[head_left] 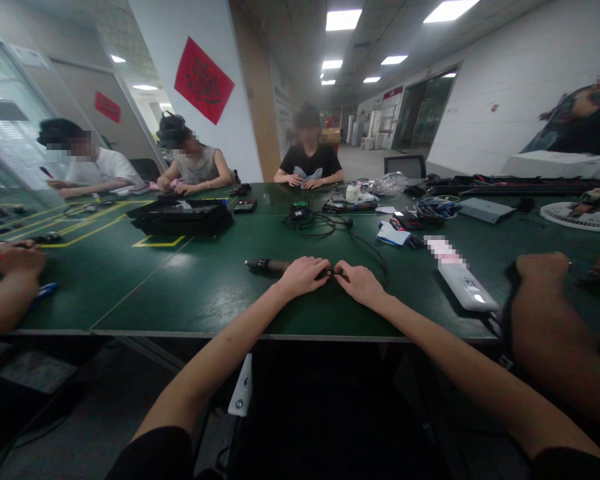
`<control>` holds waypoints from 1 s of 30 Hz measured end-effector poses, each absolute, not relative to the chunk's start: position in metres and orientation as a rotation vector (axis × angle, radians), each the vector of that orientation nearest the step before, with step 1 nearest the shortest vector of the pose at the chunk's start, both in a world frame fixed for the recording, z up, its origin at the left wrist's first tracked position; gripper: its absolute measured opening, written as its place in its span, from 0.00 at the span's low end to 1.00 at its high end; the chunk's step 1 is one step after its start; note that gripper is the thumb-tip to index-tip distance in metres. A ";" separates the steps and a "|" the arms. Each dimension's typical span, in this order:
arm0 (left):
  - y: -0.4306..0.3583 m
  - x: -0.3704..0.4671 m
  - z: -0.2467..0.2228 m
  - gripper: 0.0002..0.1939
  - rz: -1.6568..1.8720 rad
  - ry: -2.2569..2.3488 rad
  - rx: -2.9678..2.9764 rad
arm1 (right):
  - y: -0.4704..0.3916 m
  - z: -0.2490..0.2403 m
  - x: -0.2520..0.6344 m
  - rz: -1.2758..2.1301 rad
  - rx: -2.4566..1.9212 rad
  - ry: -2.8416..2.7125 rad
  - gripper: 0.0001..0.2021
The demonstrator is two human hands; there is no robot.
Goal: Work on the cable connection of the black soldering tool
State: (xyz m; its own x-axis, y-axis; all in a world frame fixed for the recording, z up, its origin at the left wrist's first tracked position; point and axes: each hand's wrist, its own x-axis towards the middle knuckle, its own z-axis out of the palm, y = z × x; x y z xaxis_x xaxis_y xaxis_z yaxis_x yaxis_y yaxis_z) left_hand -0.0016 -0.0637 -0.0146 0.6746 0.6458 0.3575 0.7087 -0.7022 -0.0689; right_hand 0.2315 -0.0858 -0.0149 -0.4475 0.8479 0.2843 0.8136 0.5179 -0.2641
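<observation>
My left hand (305, 275) is closed around the rear of a dark cylindrical tool that looks like an electric screwdriver (267, 265). Its black front end points left, low over the table. At my left fingertips shows a small dark end with a brassy spot (329, 272). Close by on the right, my right hand (361, 283) pinches a small black piece, apparently the end of a cable; the fingers hide most of it. A black cable (380, 257) curves from behind my right hand toward a loose coil farther back.
The green table (205, 300) holds a black tray (183, 217), a white power strip (465, 287), a blue-white packet (394, 233) and a white round fan part (583, 217). Co-workers sit opposite; a co-worker's hand (17, 263) is at left, another's forearm (550, 313) at right.
</observation>
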 end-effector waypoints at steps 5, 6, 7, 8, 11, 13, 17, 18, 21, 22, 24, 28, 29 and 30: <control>-0.065 -0.001 -0.013 0.10 -0.442 -1.071 -2.701 | -0.085 -0.017 0.232 0.123 -1.355 -2.382 0.08; -0.065 -0.001 -0.013 0.10 -0.448 -1.084 -2.698 | -0.085 -0.017 0.232 0.123 -1.350 -2.379 0.08; -0.065 -0.002 -0.013 0.10 -0.458 -1.094 -2.695 | -0.085 -0.017 0.232 0.121 -1.347 -2.376 0.08; -0.065 -0.002 -0.013 0.10 -0.465 -1.092 -2.695 | -0.085 -0.017 0.232 0.119 -1.345 -2.372 0.08; -0.065 -0.002 -0.013 0.11 -0.466 -1.047 -2.709 | -0.085 -0.017 0.232 0.125 -1.344 -2.376 0.08; -0.065 -0.002 -0.013 0.10 -0.452 -1.055 -2.707 | -0.086 -0.016 0.232 0.135 -1.344 -2.382 0.08; -0.066 -0.002 -0.012 0.10 -0.452 -1.073 -2.696 | -0.086 -0.015 0.232 0.141 -1.348 -2.379 0.08; -0.066 -0.002 -0.012 0.10 -0.453 -1.057 -2.701 | -0.087 -0.014 0.232 0.142 -1.350 -2.379 0.08; -0.065 -0.002 -0.012 0.10 -0.446 -1.042 -2.720 | -0.088 -0.013 0.231 0.142 -1.373 -2.379 0.08; -0.065 -0.002 -0.012 0.10 -0.445 -1.057 -2.719 | -0.088 -0.012 0.231 0.140 -1.381 -2.380 0.09; -0.064 -0.002 -0.012 0.10 -0.446 -1.087 -2.710 | -0.089 -0.012 0.230 0.137 -1.391 -2.383 0.09; -0.065 -0.001 -0.012 0.11 -0.458 -1.069 -2.712 | -0.089 -0.011 0.230 0.131 -1.382 -2.381 0.08; -0.066 -0.001 -0.012 0.11 -0.455 -1.061 -2.717 | -0.089 -0.012 0.230 0.130 -1.378 -2.381 0.08; -0.066 -0.001 -0.012 0.11 -0.450 -1.060 -2.719 | -0.089 -0.012 0.230 0.130 -1.376 -2.380 0.08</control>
State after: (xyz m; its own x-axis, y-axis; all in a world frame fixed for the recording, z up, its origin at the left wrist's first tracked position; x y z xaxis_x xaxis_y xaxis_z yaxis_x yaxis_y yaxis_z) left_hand -0.0013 -0.0660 -0.0117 0.6982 0.6267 0.3459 0.6841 -0.7266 -0.0644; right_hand 0.2305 -0.0887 -0.0118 -0.4439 0.8502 0.2830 0.8144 0.5145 -0.2683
